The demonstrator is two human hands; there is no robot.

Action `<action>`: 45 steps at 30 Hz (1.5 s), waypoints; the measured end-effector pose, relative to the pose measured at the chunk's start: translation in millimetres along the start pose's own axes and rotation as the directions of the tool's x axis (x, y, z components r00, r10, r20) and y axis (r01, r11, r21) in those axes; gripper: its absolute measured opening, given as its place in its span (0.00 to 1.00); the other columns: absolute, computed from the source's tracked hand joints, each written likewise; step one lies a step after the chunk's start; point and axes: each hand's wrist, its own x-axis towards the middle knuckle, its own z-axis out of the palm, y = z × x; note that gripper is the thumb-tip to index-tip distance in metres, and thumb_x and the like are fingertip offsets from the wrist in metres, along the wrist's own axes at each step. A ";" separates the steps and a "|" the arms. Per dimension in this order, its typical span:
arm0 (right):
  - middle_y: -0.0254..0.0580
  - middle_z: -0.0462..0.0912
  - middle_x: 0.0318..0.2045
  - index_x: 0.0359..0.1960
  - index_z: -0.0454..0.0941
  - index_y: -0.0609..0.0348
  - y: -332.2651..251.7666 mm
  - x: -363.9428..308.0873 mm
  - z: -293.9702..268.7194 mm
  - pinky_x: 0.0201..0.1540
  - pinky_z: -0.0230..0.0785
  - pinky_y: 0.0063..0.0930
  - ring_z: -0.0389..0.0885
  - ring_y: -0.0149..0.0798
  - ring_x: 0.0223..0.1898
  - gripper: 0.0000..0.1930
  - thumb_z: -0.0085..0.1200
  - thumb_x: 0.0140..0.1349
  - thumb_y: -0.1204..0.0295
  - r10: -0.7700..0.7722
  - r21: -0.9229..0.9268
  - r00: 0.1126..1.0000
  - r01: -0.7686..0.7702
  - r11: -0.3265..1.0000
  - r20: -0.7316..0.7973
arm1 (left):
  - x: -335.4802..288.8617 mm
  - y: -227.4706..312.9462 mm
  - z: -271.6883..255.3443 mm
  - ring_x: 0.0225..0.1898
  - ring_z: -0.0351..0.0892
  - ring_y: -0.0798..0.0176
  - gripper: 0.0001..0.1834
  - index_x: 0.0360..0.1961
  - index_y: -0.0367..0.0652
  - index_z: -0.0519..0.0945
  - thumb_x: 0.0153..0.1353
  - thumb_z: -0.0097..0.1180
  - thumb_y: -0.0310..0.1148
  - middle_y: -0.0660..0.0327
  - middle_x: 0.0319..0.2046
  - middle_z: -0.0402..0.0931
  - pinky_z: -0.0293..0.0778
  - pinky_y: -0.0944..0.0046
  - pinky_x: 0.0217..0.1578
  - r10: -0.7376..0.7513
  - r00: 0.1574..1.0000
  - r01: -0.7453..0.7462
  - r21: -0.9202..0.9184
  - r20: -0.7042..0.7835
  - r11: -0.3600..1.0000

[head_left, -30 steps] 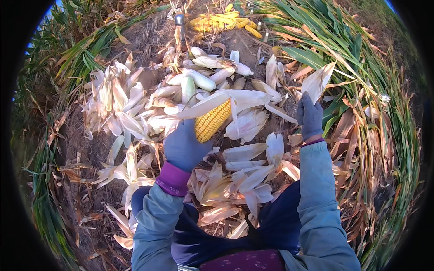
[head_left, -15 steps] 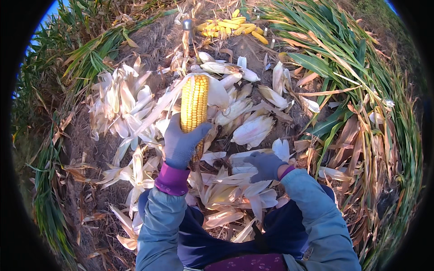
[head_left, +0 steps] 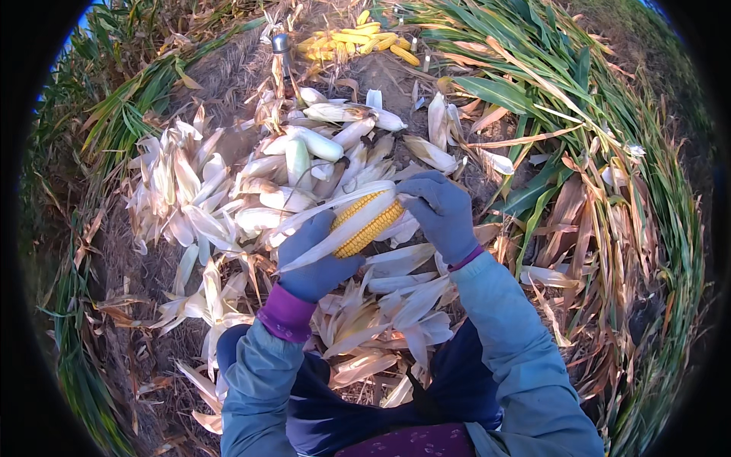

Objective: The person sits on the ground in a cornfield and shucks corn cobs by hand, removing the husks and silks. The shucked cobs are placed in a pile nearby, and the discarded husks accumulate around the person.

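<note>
Fingers of both hands (head_left: 381,236) apparently gripping corn cob (head_left: 368,223).

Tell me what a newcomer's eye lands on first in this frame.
The bright yellow corn cob at centre, half out of its pale husk, gripped by the gloved left hand and right hand. Behind it spreads a heap of whitish unhusked ears, and at the top edge lies a small pile of husked yellow cobs.

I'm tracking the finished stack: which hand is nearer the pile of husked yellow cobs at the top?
Right. The right hand grips the held cob's far end, closer to the yellow pile; the left hand holds its near end.
</note>
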 end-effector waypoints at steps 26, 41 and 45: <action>0.37 0.78 0.34 0.37 0.76 0.61 -3.7 -5.1 4.6 0.43 0.69 0.27 0.76 0.32 0.36 0.07 0.51 0.61 0.72 0.355 0.224 0.935 -0.344 0.912 -0.010 | -5.7 7.3 15.1 0.33 0.76 0.49 0.26 0.39 0.43 0.73 0.37 0.67 0.41 0.55 0.31 0.74 0.73 0.54 0.33 0.222 0.970 -0.194 0.231 -0.101 0.953; 0.40 0.73 0.47 0.43 0.75 0.58 -10.8 5.0 -11.3 0.52 0.65 0.31 0.73 0.40 0.50 0.18 0.61 0.48 0.74 -0.087 0.095 0.891 0.049 0.994 0.446 | -7.4 9.4 14.7 0.37 0.79 0.52 0.32 0.44 0.44 0.75 0.37 0.70 0.48 0.55 0.35 0.77 0.75 0.59 0.38 -0.069 0.975 0.049 0.100 0.210 0.994; 0.40 0.75 0.39 0.35 0.75 0.60 -11.2 3.0 -7.4 0.46 0.68 0.30 0.76 0.38 0.42 0.09 0.58 0.50 0.77 -0.035 0.114 0.941 -0.004 0.994 0.338 | -13.7 -6.1 22.0 0.35 0.79 0.52 0.34 0.43 0.44 0.75 0.35 0.71 0.49 0.56 0.35 0.77 0.75 0.59 0.36 0.156 0.987 -0.156 -0.022 0.042 0.988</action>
